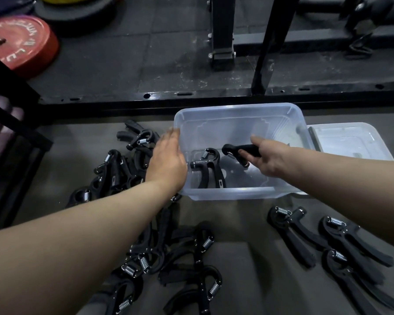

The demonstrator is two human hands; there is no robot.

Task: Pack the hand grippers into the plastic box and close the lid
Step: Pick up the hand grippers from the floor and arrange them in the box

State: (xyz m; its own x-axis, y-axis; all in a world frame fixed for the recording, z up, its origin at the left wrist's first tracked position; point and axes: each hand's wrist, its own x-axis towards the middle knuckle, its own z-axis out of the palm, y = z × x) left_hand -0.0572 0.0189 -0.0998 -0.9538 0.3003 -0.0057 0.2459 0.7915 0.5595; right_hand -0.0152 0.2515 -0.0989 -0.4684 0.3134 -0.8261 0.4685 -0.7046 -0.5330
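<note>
Held hand gripper: inside the clear plastic box, above the floor of the box, not yet set down. Long axis roughly left-right, spring head toward box centre, handle end in the right hand. Right hand: fingers closed round the handle, reaching in over the right wall.

One packed hand gripper already lies in the near-left part of the box, just beside the held one; contact cannot be judged.

Left hand: open, fingers extended, flat against the outside of the left wall; holds nothing, appears to steady the box.

Loose grippers on the floor: left pile, near-centre pile, right group. Left hand is nearer the left pile, just beside it.

Lid lies right of the box, touching or just beside it.

Judgement: early in packing; the free floor right of the packed gripper suits the drop.
</note>
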